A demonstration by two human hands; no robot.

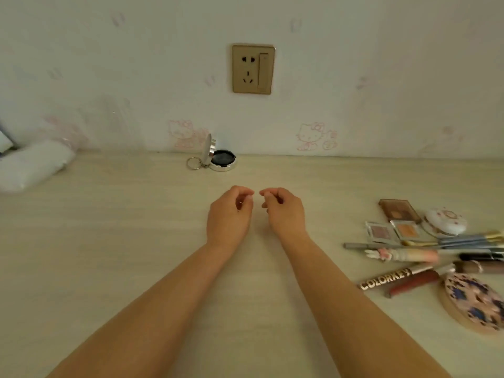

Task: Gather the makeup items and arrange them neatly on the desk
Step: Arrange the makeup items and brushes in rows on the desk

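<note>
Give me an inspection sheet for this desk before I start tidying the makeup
Surface: pale wood-grain desk, set against the wall.
Job's things: makeup heap at the right: brown palette, two small eyeshadow pans, white compact, brushes, COLORKEY tube, red lip gloss, patterned round compact.
Clutter: open silver round case with key ring by the wall; white bundle far left.
Hands: left hand and right hand mid-desk, fingers loosely curled, holding nothing.
Cables: nothing seen.
Surroundings: gold wall socket; cartoon-cat wallpaper.
</note>
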